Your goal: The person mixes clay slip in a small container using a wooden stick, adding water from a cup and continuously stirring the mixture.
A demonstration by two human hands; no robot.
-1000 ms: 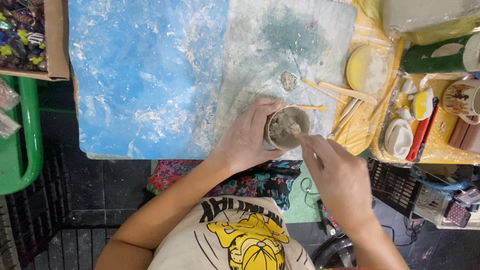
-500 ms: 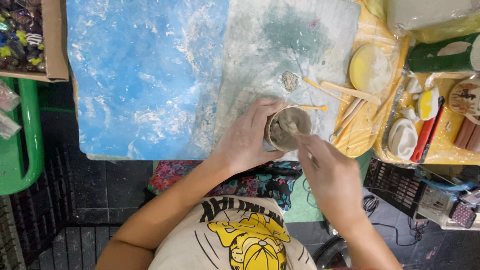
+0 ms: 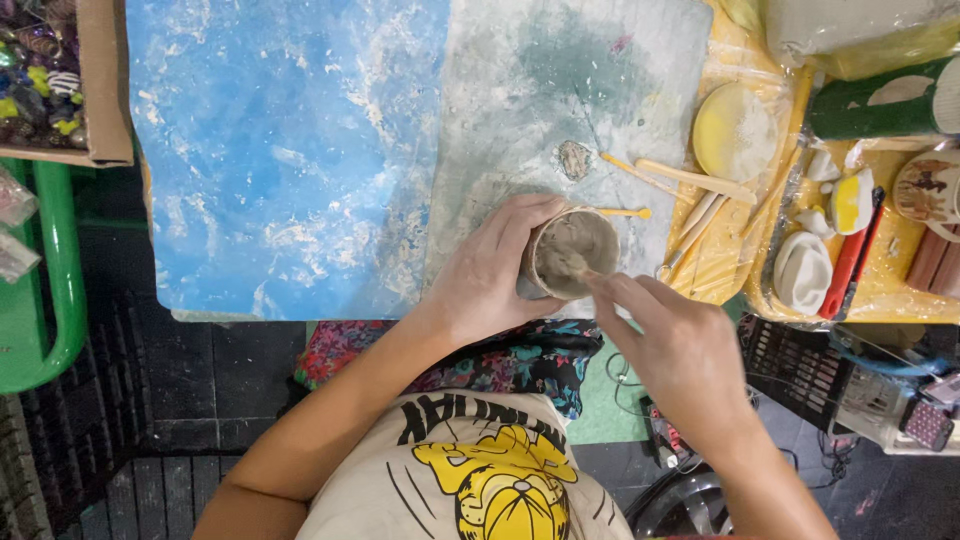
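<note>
My left hand wraps around a small grey clay cup that rests at the near edge of the grey-green work mat. My right hand pinches a thin tool whose tip reaches inside the cup's opening. The cup's left side is hidden by my left fingers. A small lump of clay lies on the mat just beyond the cup.
Wooden modelling sticks and a yellow round sponge lie to the right on yellow plastic. White dishes, a red tool and a mug stand far right. A blue-painted board covers the table's left; a green chair stands far left.
My right hand moved up and left toward the cup, bringing the tool tip into its opening. My left hand kept its hold on the cup.
</note>
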